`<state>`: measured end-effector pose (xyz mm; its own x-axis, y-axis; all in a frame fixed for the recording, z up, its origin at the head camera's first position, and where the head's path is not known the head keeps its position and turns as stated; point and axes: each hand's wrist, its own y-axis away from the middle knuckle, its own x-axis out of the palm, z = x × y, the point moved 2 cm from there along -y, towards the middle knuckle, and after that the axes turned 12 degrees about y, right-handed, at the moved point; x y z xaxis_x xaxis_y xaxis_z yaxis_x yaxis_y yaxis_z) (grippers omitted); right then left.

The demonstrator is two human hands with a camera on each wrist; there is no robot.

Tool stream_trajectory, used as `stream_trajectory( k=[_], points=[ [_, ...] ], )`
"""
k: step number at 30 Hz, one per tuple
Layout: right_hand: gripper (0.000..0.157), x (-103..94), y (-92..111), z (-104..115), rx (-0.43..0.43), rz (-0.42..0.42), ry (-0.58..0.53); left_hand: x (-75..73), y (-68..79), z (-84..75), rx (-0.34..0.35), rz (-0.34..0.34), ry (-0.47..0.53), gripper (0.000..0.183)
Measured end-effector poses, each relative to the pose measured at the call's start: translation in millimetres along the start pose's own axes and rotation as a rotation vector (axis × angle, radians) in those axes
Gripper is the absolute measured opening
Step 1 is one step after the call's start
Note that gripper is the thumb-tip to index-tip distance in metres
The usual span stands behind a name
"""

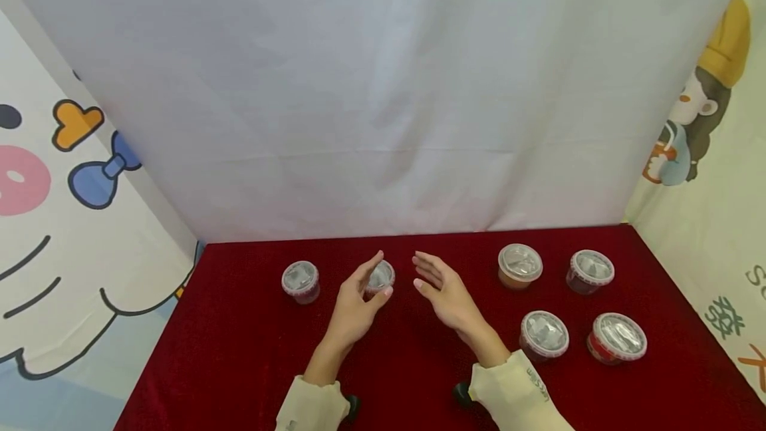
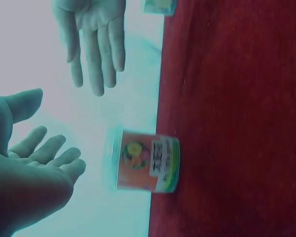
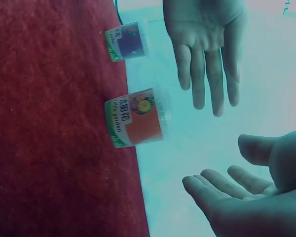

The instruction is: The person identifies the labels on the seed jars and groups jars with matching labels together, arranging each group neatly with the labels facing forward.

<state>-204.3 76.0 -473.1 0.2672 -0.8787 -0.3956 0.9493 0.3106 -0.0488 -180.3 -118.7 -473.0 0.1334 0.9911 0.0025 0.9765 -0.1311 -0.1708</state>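
Observation:
Both of my hands are raised over the red cloth, palms facing with a gap between them. My left hand has straight, relaxed fingers and nothing in its grasp. Behind its fingers and thumb, partly hidden, stands a lidded plastic cup. The right hand is likewise empty, its fingers extended toward the left one. An orange-labelled cup with a flower picture shows in the left wrist view and the right wrist view, where a purple-labelled cup stands farther off.
Another lidded cup stands at the left. Toward the right are several more: one with light brown contents, two dark ones and a red one. A white curtain hangs behind the red-covered table.

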Motion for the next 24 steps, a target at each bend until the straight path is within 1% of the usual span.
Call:
stream_trajectory(
  k=[2,4,9,16,20,24],
  points=[
    [0.053,-3.8,3.7,1.9,0.000,-0.003,0.000,5.4,1.7,-1.4,0.005,0.036,-0.002,0.063],
    [0.054,-7.5,7.1,3.1,0.000,0.002,0.001,10.5,3.1,-2.1,0.001,0.057,0.002,0.062],
    [0.054,-18.4,15.6,3.6,-0.006,0.000,0.017,22.9,4.7,-2.3,-0.030,0.102,0.022,0.059],
    [0.053,-34.9,27.0,6.5,-0.007,-0.030,0.021,38.3,7.4,0.0,-0.061,0.178,0.030,0.057],
    [0.052,-42.4,34.0,8.7,-0.008,-0.042,0.041,46.1,9.1,3.0,-0.083,0.206,0.040,0.056],
    [0.052,-48.2,40.0,9.0,-0.012,-0.046,0.054,52.4,10.3,6.6,-0.099,0.218,0.049,0.055]
  ],
)
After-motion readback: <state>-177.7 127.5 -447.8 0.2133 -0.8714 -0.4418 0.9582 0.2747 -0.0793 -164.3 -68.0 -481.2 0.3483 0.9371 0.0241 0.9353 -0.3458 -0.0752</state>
